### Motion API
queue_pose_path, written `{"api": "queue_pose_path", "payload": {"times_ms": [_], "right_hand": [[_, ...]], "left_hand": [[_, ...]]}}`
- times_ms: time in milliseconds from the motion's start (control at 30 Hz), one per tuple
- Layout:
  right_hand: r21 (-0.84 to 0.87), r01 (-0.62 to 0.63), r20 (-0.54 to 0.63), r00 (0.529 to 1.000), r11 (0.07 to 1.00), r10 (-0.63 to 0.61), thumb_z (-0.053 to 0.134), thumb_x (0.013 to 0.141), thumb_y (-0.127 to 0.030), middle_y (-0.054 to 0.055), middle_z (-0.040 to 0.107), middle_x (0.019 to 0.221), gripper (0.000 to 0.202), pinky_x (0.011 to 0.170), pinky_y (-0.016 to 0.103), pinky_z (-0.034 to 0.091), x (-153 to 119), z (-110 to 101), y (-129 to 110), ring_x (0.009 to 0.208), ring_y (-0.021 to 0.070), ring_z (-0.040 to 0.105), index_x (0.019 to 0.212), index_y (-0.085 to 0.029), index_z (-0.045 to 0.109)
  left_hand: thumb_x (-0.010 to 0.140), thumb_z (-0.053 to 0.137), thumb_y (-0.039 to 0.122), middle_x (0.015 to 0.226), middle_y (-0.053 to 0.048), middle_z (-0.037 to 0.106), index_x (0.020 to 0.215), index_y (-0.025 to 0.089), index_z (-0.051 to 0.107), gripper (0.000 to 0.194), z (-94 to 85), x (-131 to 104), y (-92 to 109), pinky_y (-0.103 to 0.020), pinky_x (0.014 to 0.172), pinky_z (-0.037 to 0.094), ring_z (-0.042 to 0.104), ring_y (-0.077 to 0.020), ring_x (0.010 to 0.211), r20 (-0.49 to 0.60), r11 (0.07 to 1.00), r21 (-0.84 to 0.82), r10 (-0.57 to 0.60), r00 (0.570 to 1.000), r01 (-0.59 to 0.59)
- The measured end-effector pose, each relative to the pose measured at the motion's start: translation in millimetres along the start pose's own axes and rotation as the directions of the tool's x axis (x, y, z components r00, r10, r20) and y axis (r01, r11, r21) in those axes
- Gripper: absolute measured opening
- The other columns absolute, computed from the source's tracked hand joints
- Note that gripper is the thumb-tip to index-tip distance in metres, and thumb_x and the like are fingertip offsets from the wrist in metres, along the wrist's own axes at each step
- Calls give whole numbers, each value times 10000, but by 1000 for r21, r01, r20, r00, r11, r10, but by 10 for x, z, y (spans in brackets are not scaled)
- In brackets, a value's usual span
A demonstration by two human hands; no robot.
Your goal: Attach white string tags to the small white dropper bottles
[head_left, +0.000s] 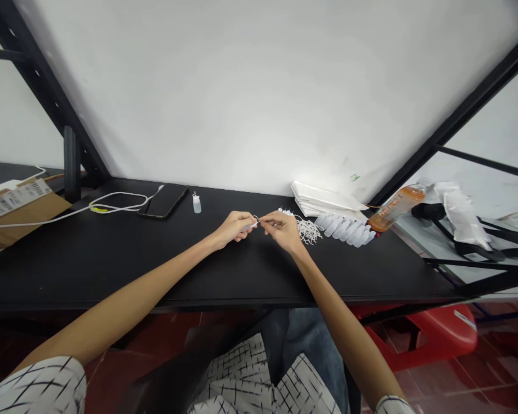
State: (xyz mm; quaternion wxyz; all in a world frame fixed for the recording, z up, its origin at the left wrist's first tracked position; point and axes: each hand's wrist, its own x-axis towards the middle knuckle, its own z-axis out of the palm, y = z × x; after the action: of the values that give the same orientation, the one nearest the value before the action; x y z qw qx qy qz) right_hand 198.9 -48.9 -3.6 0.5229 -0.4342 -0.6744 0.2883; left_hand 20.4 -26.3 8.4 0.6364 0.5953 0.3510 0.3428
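Observation:
My left hand (pixel 236 227) is closed around a small whitish plastic item (pixel 249 227), mostly covered by the fingers; it resembles the little bottles nearby. Thumb and forefinger of my right hand (pixel 281 227) pinch a thin cord (pixel 259 221) at the end of that item. Both hands meet just above the black table (pixel 224 276). Beside my right hand lies a heap of white strings (pixel 309 231), with small white caps (pixel 286 211) behind it. Several translucent bottles (pixel 345 229) lie in a row further right. A single small bottle (pixel 197 203) with a loop on top is to the left.
A phone (pixel 163 200) with a white cable (pixel 121 194) and a cardboard package (pixel 23 213) are on the left. Stacked white sheets (pixel 323 198) lie by the wall. An orange-labelled bottle (pixel 397 207) leans near the right frame post. A red stool (pixel 440 336) stands below.

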Motion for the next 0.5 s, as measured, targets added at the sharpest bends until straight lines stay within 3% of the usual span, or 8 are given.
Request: {"api": "queue_pose_path", "payload": {"times_ms": [333,500], "right_hand": [[-196,86,39,996,977,-80,636,775,-251,49,673,791,128,514,264,448,-14,-4,52,590,135,582,786,-220,759],[-177,59,36,998,982,-54,654,758,-272,47,673,758,124,508,258,452,-13,-2,40,585,135,592,786,-208,757]], "left_hand": [[823,631,342,615,28,457,731,140,579,228,-48,8,-31,-152,357,214,369,-25,397,-18,974,223,32,999,-27],[810,632,325,604,30,449,719,140,576,214,-47,1,-20,-152,364,202,359,-25,399,-25,974,227,24,999,-17]]}}
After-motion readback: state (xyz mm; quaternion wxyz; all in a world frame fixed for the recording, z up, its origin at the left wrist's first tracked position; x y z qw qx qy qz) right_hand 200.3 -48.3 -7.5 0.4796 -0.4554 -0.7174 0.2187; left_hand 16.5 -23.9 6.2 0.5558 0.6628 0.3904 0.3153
